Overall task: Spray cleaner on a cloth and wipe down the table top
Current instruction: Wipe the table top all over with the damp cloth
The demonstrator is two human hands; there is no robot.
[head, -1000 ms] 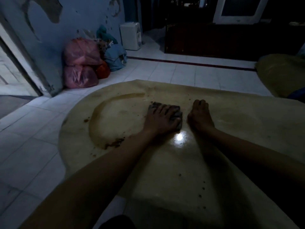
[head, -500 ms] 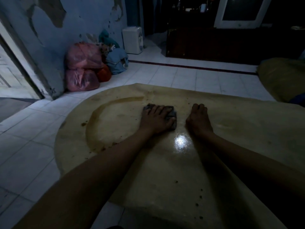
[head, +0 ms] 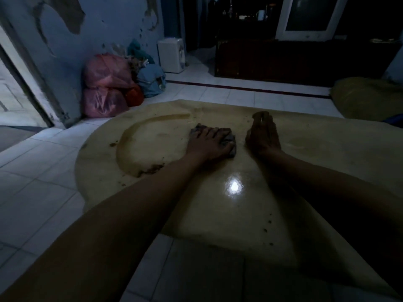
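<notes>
A low, yellowish table top (head: 218, 214) fills the middle of the dim view. My left hand (head: 210, 141) presses flat on a dark grey cloth (head: 231, 141) near the table's middle; the cloth shows only around my fingers. My right hand (head: 262, 134) rests just right of it, palm edge on the table, fingers curled up and together with nothing in them. A curved brown streak of dirt (head: 130, 149) arcs across the left part of the table, with crumbs at its lower end. No spray bottle shows.
White floor tiles (head: 39, 171) surround the table. Pink and blue bags (head: 104, 88) are piled by the peeling wall at the left, near a small white appliance (head: 171, 55). A dark cabinet (head: 294, 59) stands at the back, a yellowish cushion (head: 366, 97) at right.
My left hand has pushed the cloth a little away from me across the table. My right hand has lifted its fingers from lying flat into a curl.
</notes>
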